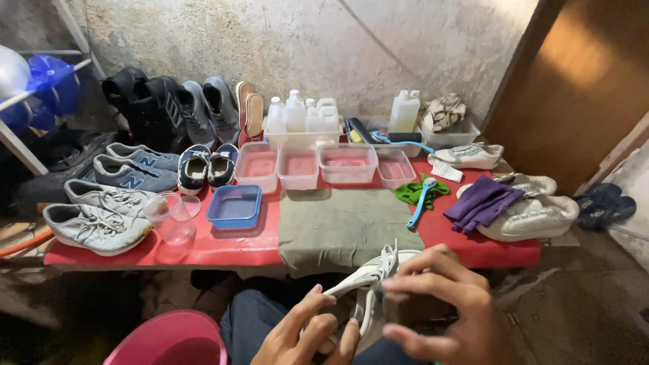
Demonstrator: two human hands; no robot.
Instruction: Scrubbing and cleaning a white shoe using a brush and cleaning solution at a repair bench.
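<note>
The white sneaker (pixel 368 284) sits in the person's lap, below the near edge of the red bench (pixel 223 247). An olive cloth (pixel 345 226) lies on the bench. The right hand (pixel 443 314) has its fingers closed on the sneaker's side; the left hand (pixel 307 334) grips it from underneath.

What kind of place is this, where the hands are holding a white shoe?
Probably a small shoe-cleaning spot: rows of sneakers on a red table, plastic tubs, liquid bottles and a blue brush.
</note>
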